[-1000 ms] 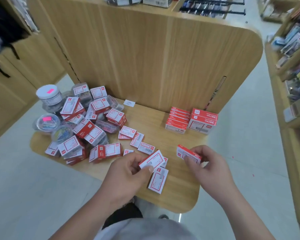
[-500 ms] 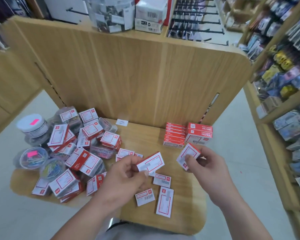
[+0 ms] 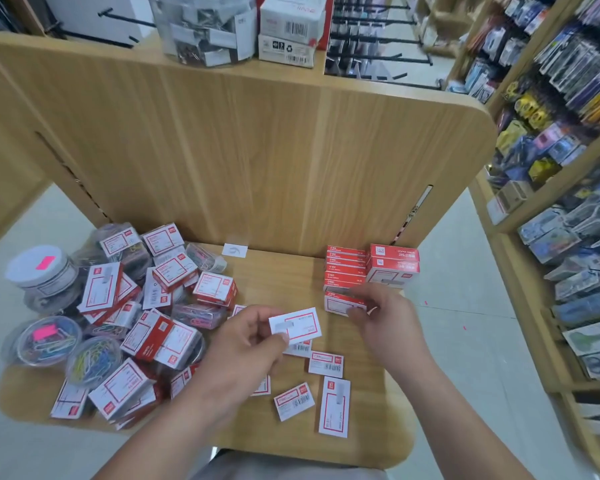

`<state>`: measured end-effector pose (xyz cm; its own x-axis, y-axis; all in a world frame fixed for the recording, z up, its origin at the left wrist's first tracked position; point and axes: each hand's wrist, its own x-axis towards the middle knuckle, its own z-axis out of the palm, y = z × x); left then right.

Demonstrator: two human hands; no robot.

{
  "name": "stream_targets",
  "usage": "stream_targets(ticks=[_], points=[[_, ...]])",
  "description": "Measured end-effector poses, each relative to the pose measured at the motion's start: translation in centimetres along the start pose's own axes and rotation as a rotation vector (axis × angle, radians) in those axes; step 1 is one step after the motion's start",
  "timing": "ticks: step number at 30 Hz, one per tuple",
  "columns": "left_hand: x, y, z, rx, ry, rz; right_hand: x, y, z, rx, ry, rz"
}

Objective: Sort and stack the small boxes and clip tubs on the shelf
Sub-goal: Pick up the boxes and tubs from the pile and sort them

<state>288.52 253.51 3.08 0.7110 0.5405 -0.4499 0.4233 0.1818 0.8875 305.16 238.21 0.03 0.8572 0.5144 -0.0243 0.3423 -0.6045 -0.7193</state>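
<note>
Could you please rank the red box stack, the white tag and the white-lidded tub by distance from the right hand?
1. Red box stack, just behind the right hand.
2. White tag, back centre.
3. White-lidded tub, far left.

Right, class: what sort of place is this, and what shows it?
Most likely a stationery shop: racks of packaged goods line the aisle, bare display hooks jut behind, and identical small boxes and clip tubs crowd a wooden shelf.

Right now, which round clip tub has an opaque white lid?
The rearmost round plastic tub, far left, pink sticker on top. The two clear tubs in front show coloured clips through their tops.
</note>
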Motion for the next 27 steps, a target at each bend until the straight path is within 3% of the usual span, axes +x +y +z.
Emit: stream_targets(ticks=[3, 6, 10, 14, 27], points=[[0.1, -0.2, -0.3, 0.003, 0.026, -0.039, -0.7, 1.2, 1.1, 0.084, 0.081, -0.047], [0.0, 0.0, -0.4, -0.018, 0.037, -0.056, -1.5, 2.0, 1.4, 0.226, 0.174, 0.045], [0.1, 0.2, 0.2, -0.033, -0.060, -0.034, -1.0, 2.9, 1.4, 0.122, 0.166, 0.161], [0.0, 0.2, 1.0, -0.014, -0.110, -0.025, 0.1, 2.4, 1.6, -0.012, 0.108, 0.123], [2.2, 0.3, 2.5, 0.045, 0.046, 0.126, 0.9, 2.3, 2.8, -0.236, 0.106, 0.079]])
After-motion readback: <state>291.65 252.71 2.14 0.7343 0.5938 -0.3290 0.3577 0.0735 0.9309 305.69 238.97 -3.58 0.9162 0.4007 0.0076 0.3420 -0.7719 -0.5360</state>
